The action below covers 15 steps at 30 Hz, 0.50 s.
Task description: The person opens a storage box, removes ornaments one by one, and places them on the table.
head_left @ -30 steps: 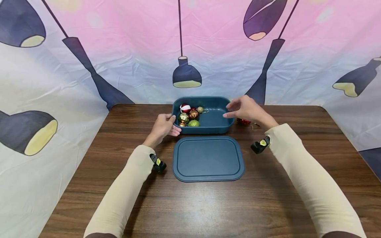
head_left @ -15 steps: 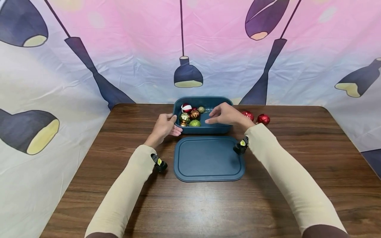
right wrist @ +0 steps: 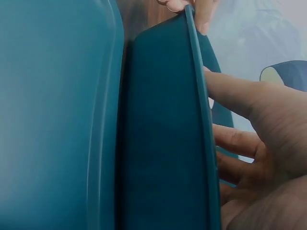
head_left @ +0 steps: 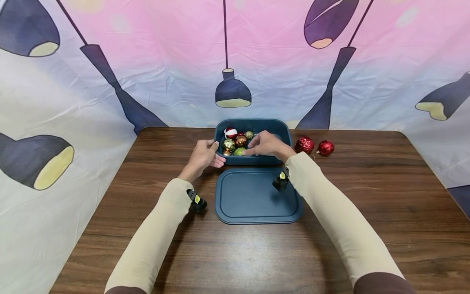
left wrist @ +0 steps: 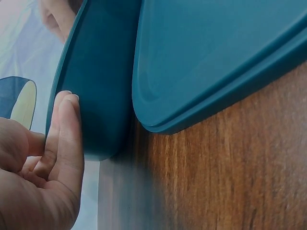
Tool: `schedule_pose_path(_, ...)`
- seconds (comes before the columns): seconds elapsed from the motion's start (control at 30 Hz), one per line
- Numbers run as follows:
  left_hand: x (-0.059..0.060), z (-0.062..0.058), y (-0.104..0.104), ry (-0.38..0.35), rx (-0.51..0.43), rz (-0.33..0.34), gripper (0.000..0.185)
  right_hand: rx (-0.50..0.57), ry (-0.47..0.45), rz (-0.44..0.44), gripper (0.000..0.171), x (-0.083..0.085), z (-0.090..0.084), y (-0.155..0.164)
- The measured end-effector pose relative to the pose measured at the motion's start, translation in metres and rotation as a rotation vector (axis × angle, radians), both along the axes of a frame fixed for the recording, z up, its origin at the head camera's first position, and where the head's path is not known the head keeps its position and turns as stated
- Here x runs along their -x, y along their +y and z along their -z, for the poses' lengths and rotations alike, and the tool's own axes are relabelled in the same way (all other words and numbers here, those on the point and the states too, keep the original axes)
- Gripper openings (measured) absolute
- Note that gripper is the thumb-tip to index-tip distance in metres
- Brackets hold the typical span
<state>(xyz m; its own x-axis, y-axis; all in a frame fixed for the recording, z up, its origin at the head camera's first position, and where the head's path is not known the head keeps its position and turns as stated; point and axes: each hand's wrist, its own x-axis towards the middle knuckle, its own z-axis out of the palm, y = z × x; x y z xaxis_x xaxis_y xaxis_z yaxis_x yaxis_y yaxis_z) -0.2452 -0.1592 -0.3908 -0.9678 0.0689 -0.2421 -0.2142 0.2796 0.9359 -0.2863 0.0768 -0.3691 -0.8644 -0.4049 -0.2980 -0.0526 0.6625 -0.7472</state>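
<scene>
While the left hand [head_left: 202,156] is clamping the left end of the blue box [head_left: 253,161], the right hand [head_left: 269,144] is hovering inside by the green ball [head_left: 238,151], thumb and fingers standing apart; the box is standing on the table [head_left: 158,163] behind the lid [head_left: 255,198], two red balls [head_left: 304,145] resting to its right

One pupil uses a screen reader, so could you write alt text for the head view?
A person's left hand holds one end of a blue box of baubles; the right hand is inside, by a green bauble. A flat blue lid lies in front on a wooden table, with two red baubles right of the box.
</scene>
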Motion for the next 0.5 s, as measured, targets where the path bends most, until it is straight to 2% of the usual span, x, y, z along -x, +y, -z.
schedule_pose_path(0.13, 0.000, 0.001, -0.001, 0.000, -0.001, 0.005, 0.054, 0.008, -0.019, 0.016, 0.042, 0.002, 0.004, -0.006)
schedule_pose_path(0.5, 0.002, 0.002, -0.001, 0.004, -0.004, 0.004, 0.054, -0.011, 0.010, 0.070, 0.038, 0.005, 0.012, -0.018)
